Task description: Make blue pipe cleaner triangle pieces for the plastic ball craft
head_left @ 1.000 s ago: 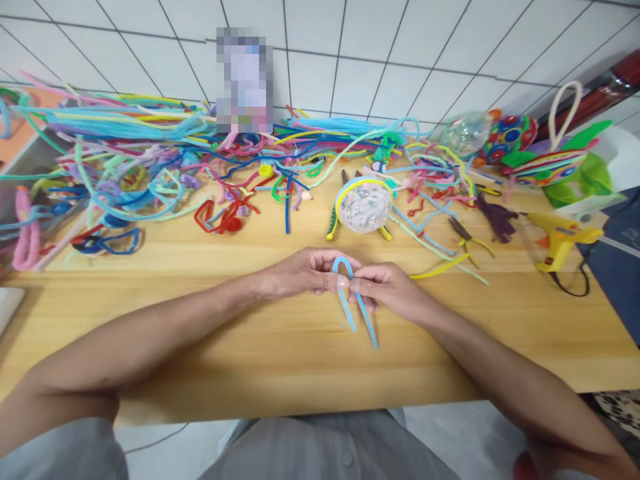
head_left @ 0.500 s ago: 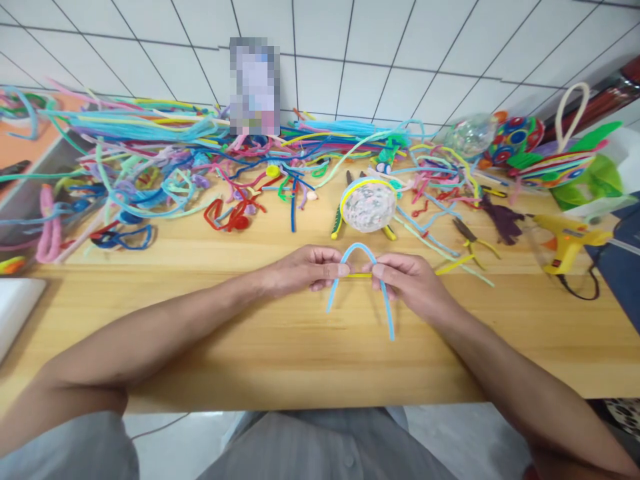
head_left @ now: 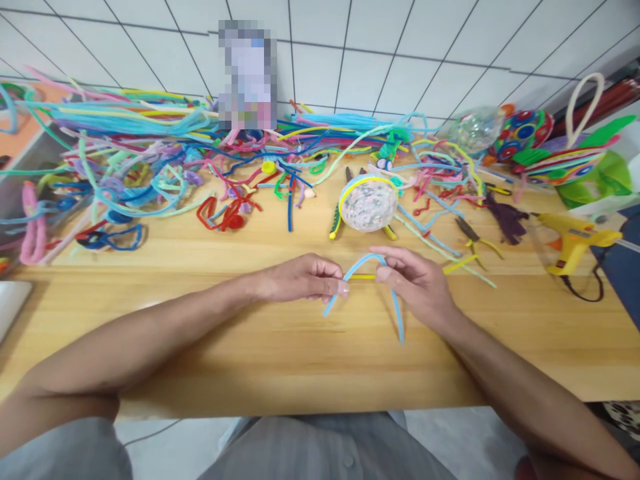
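A light blue pipe cleaner (head_left: 364,260) is bent into an arch between my two hands, its ends pointing down toward me. My left hand (head_left: 315,278) pinches its left leg between thumb and fingers. On the other leg, my right hand (head_left: 414,279) has its thumb pressed against the stem, with the index finger stretched along the top of the bend. A yellow pipe cleaner (head_left: 367,277) runs behind the arch and partly behind my right hand. Just beyond, a clear ball (head_left: 370,205) with a yellow and blue band rests over pliers with green and yellow handles (head_left: 334,225).
Heaps of coloured pipe cleaners (head_left: 145,123) lie along the tiled wall. To the right are yellow-handled pliers (head_left: 473,235), a yellow glue gun (head_left: 570,240) and a purple piece (head_left: 506,219). A decorated ball (head_left: 525,133) stands at the back right.
My right hand has moved slightly right, its index finger now stretched over the bend. The blue arch has widened and leans to the right. The view has shifted a little.
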The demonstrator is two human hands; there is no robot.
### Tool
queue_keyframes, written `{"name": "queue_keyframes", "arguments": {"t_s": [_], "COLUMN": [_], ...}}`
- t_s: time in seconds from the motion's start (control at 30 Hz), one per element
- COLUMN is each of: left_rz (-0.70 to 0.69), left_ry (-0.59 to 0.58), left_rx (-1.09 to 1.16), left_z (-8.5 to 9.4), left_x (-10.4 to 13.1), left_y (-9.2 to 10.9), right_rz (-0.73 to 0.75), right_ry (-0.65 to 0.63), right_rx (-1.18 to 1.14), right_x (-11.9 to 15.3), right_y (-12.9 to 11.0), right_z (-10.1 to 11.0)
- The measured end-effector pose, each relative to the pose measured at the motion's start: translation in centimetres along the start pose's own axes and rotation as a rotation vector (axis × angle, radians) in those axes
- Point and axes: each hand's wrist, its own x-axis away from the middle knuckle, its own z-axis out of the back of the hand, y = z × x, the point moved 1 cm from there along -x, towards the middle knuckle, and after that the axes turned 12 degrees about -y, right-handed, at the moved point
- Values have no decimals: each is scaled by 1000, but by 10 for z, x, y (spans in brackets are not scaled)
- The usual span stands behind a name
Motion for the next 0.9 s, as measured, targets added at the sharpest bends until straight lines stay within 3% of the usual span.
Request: {"name": "queue_keyframes", "arguments": {"t_s": [0.2,0.6,0.77,0.9], "left_rz": [-10,-87,-72,-92], "left_ry": [119,368,317,230], "left_rx": [80,142,64,-9], "left_z": [-2,2,1,1], "left_x": [-3,-4,-4,-5], "left_y": [2,-6,-6,-3], "right_rz": [-31,-52,-87,-30], "right_ry": [40,-9,-36,-44], "right_rx": [73,85,91,137], "right_x": [0,2,3,0], "right_y": [3,13,13,7], "right_z": [1,-8,-7,-9]}}
